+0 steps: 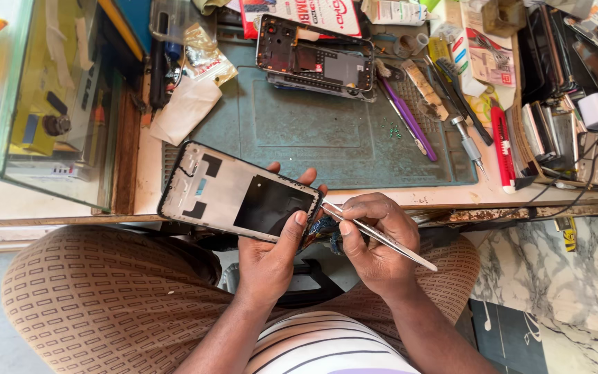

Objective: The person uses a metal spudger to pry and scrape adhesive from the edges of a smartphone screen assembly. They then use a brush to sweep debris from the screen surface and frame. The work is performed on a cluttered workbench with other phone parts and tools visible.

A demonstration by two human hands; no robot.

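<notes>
My left hand (273, 251) grips the near end of a phone frame (224, 192), a pale grey panel with black patches, held flat above my lap at the bench edge. My right hand (375, 239) pinches metal tweezers (382, 238), whose tips touch the frame's right edge. Farther back on the green work mat (292, 131) lies an opened phone body (315, 57) with its circuit boards showing.
Right of the mat lie a purple tool (410, 119), a brush (423, 88), a screwdriver (468, 147) and a red pen (502, 147). Stacked phone parts and cables (562, 131) crowd the far right. A glass case (29, 90) stands at left. White plastic bags (187, 107) sit by the mat.
</notes>
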